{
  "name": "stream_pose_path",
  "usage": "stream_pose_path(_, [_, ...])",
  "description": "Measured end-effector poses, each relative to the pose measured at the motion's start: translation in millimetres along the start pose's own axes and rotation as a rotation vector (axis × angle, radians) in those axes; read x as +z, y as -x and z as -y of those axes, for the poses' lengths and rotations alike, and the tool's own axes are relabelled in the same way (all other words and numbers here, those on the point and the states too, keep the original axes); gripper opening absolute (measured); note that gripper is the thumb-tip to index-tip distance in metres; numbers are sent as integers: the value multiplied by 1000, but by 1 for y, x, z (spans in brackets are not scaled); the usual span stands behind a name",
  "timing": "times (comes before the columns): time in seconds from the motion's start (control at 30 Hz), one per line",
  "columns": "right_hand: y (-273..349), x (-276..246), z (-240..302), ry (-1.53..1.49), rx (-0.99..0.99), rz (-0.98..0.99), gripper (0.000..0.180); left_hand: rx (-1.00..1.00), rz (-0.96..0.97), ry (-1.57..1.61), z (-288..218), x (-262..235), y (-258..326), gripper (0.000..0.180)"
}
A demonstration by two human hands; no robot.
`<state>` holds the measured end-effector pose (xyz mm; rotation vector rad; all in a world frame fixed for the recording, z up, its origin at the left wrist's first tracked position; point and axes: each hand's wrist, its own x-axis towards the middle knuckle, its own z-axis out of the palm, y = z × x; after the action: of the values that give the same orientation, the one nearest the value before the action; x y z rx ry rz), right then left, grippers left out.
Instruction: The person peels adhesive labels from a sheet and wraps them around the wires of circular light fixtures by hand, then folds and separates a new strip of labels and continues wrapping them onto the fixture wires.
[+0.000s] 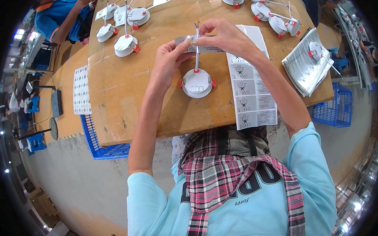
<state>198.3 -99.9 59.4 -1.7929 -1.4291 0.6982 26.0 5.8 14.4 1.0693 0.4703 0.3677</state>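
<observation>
A round white downlight (197, 85) with red-tipped spring clips lies on the table in front of me. Its white cable (197, 61) runs away from me and ends in bare coloured wires. A silvery label strip (213, 47) lies across this cable, sticking out to both sides. My left hand (169, 59) pinches the label at the cable's left side. From the right, my right hand (228, 37) has thumb and forefinger closed on the label at the cable. Beneath my right forearm is a long sheet of printed labels (243, 99), hanging slightly over the near edge.
More downlights with cables stand at the far left (126, 45) and far right (278, 25) of the brown table (155, 115). One downlight (315, 50) rests on a paper stack (299, 68). Blue crates (90, 140) stand below. Another person's arm (71, 22) is at the far left.
</observation>
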Motion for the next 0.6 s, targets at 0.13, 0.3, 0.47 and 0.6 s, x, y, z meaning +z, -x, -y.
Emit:
stream_pose_path(0.13, [6, 0, -1, -63, 69, -95, 40, 191, -294, -457, -12, 9, 20, 49])
stream_pose_path(0.3, [11, 7, -7, -63, 101, -233, 39, 425, -338, -887, 9, 24, 56, 57])
stream_pose_path(0.47, [12, 26, -4, 10, 89, -374, 36, 457, -268, -1057, 29, 39, 64, 52])
stream_pose_path(0.6, [13, 29, -7, 30, 137, -414, 33, 502, -332, -1157, 35, 49, 69, 46])
